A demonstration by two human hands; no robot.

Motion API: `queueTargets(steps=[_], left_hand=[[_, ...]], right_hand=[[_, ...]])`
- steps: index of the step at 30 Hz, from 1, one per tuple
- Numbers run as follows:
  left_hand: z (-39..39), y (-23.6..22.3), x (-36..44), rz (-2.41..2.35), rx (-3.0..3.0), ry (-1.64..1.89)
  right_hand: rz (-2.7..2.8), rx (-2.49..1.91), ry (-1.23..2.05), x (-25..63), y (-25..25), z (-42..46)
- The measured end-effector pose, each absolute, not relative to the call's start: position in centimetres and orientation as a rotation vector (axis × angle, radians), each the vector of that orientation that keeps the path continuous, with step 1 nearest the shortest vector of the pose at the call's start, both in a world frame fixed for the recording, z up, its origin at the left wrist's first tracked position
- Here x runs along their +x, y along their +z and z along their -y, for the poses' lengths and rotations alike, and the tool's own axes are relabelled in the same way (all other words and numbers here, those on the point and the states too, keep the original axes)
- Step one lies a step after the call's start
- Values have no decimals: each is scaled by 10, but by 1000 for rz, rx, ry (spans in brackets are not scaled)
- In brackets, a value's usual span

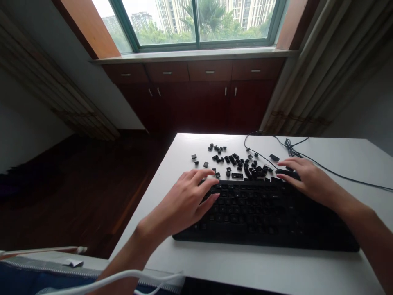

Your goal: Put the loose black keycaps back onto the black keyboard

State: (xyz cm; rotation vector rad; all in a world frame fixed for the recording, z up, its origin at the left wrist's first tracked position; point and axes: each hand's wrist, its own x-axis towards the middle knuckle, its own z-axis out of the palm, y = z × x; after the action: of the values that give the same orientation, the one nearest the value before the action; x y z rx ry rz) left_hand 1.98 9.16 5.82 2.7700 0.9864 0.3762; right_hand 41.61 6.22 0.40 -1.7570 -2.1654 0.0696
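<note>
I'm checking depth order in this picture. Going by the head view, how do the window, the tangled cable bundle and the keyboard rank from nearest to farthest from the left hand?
1. Keyboard: right at the left hand.
2. Cable bundle: off to the right, toward the table's far edge.
3. Window: well beyond the table.

On the surface (168, 176), the keyboard (239, 209) spans from the left grip (187, 196) to the right grip (313, 178). Keys (254, 171) lie beyond it, between both; cable (290, 145) behind the right grip.
</note>
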Motion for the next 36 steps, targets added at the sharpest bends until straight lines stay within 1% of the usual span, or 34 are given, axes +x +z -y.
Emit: queueTargets(steps=[4,9,13,15,18,23,28,33,36], left_hand=[[-143,73,52,-881,2844,224],[-189,72,84,-842,2869,101],[-204,66,98,-819,2850,37],[-206,61,101,-790,2855,5],[-209,54,102,-736,2861,-28],[-218,47,97,-729,2850,-44],[-225,46,93,-787,2827,-40],[-225,43,96,-759,2832,-30],[-225,39,101,-713,2842,-1]], right_hand=[[2167,-1743,217,431,-1,-59],[2058,-1793,173,442,11,-43],[1955,-1960,-2,479,21,-26],[1930,-2084,-28,501,19,-18],[1927,-2218,34,527,7,-11],[1957,-2242,161,540,-7,-7],[1952,-2199,57,504,12,-25],[2246,-1850,257,419,36,-63],[2378,-1750,277,372,44,-88]])
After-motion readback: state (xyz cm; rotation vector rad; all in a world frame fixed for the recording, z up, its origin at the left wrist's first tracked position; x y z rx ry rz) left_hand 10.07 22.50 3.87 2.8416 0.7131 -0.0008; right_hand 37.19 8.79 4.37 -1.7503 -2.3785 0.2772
